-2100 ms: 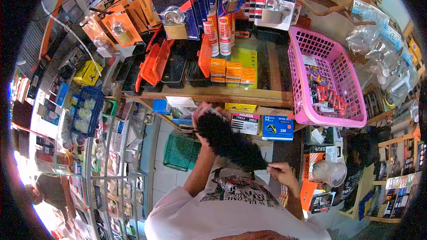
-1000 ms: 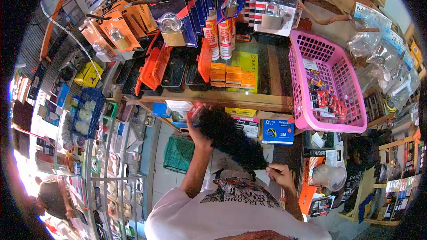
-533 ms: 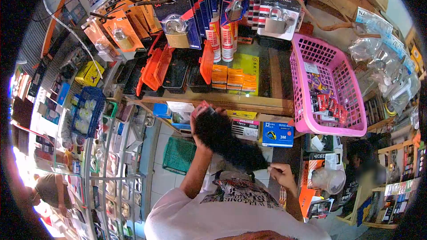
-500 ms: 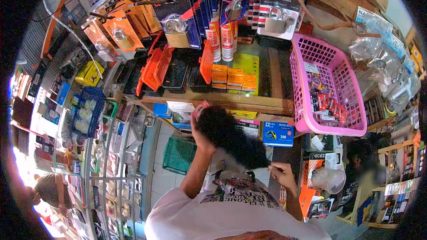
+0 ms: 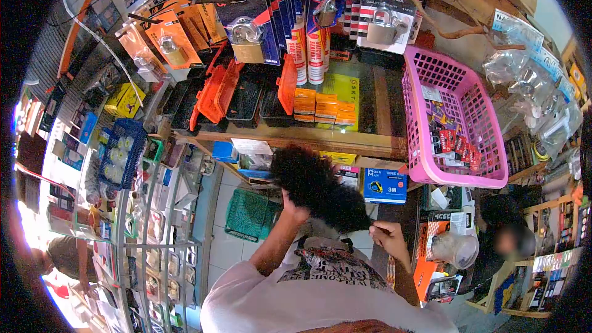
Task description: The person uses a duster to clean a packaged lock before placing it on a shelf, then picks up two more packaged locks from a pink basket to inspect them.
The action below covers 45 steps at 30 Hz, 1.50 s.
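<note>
Baskets stand at the left, a blue one (image 5: 117, 169) holding rounded pale items and a green one (image 5: 246, 213) lower, on the floor. Next comes the left hand (image 5: 296, 208), its fingers hidden behind the black fluffy duster (image 5: 320, 191); how far open they are, and what they grasp, cannot be told. The duster slants between the two hands, near the wooden counter edge (image 5: 364, 140). Beside it is a blue box (image 5: 385, 186). The right hand (image 5: 392, 242) has its fingers curled in, thumb and forefinger apparently pinching the duster's narrow end. The step in hand looks like handling the duster at both ends; moving it calls for a firm pinch there and clearance from the pink basket (image 5: 459, 178) at the right.
</note>
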Tool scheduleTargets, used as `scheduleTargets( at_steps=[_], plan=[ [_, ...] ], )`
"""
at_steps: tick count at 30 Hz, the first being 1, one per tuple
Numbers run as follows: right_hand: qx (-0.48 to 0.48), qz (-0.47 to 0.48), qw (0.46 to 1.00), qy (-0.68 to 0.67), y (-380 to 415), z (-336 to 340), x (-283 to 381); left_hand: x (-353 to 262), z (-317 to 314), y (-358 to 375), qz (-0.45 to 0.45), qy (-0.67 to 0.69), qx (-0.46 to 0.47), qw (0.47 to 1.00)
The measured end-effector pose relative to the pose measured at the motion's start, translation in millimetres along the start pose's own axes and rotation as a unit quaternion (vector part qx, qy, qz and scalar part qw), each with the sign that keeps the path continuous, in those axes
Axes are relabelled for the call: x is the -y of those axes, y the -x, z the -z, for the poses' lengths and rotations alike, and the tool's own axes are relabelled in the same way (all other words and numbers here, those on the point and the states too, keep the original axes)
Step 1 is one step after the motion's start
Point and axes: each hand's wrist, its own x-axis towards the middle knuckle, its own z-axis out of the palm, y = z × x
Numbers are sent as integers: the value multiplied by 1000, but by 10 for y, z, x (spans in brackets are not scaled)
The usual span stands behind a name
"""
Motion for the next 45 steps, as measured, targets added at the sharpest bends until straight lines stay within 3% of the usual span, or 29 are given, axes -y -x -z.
scheduleTargets(
  at_steps=[4,6,7,8,9,11,12,14,15,16,17,19,21,22,24,27,28,31,33,35,36,38,39,42,43,45],
  plan=[
    [31,-9,999,-26,37,-4,49,43,-13,-11,-9,-11,-21,1000],
    [-24,4,1000,-2,36,-33,76,95,-33,-39,-73,-220,-51,971],
    [-50,10,999,10,42,-45,80,143,-47,-69,-131,-416,-74,897],
    [-28,8,1000,13,54,-26,63,167,-50,-74,-183,-592,-95,779],
    [-6,7,1000,16,55,13,35,55,-31,-44,-133,-575,-82,803],
    [-1,21,999,37,54,37,29,-56,24,-4,-71,-319,-48,944],
    [-18,35,998,55,64,27,35,-92,48,17,-38,-177,-31,983],
    [-44,28,997,50,82,-2,44,-147,45,34,-61,-236,-51,969],
    [-54,7,998,27,92,-20,51,-173,19,42,-115,-428,-88,892],
    [-64,-13,998,5,100,-34,64,-189,-1,36,-162,-600,-121,774],
    [-56,7,998,26,105,-32,120,153,-22,1,-155,-597,-80,783],
    [-39,47,996,69,118,-14,249,-27,40,40,-141,-709,20,690],
    [-64,24,996,53,116,-22,220,-54,-17,52,-214,-624,-99,745],
    [-76,11,996,43,131,-40,186,-3,-93,24,-156,-585,-79,792],
    [-60,23,997,35,133,-11,81,195,-58,-32,-190,-626,-18,756],
    [-63,2,998,16,139,14,31,227,-87,14,-195,-638,-29,745],
    [-68,-13,998,8,154,5,20,55,-129,85,-163,-615,-47,770],
    [10,3,999,39,176,53,123,67,-77,8,-189,-666,2,722],
    [-39,21,997,61,162,3,125,-56,-73,9,-182,-722,37,667],
    [-41,21,998,39,197,-29,97,48,-137,98,-49,-545,36,836],
    [-19,16,1000,8,219,-15,81,85,-120,80,-148,-623,-24,767],
    [6,11,1000,4,221,9,93,-364,35,98,-143,-711,-46,687],
    [8,12,999,30,211,19,121,-470,-3,36,-26,-621,88,778],
    [13,9,999,41,218,37,100,-186,-148,187,-214,-601,-124,760],
    [14,8,999,36,208,53,97,-103,-172,150,-178,-611,-74,768],
    [15,31,999,18,239,-13,216,-391,-48,235,-230,-713,-75,658]
  ],
)
